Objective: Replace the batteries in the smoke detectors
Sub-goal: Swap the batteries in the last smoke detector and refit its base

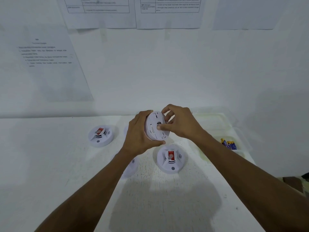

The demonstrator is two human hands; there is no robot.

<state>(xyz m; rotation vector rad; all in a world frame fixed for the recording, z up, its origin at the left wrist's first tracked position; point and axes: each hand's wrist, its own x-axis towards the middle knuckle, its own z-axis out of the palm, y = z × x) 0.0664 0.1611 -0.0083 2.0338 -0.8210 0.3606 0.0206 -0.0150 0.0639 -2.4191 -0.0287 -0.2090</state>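
Note:
I hold a round white smoke detector point(154, 129) above the table, tilted so its back faces right. My left hand point(139, 134) wraps around its left rim. My right hand point(180, 122) touches the back, thumb pressed near the centre and fingers curled over the top edge. Two more white detectors with red labels lie face up on the table, one at the left point(100, 135) and one just below my hands point(171, 159). A third detector point(131, 166) is partly hidden under my left forearm. Several blue and yellow batteries point(229, 144) lie in a clear tray at the right.
The clear plastic tray point(240, 131) with its lid open behind sits at the table's right edge. The white table point(50, 164) meets a white wall with printed paper sheets point(46, 64) taped on it. A dark object point(294, 181) shows beyond the table's right edge.

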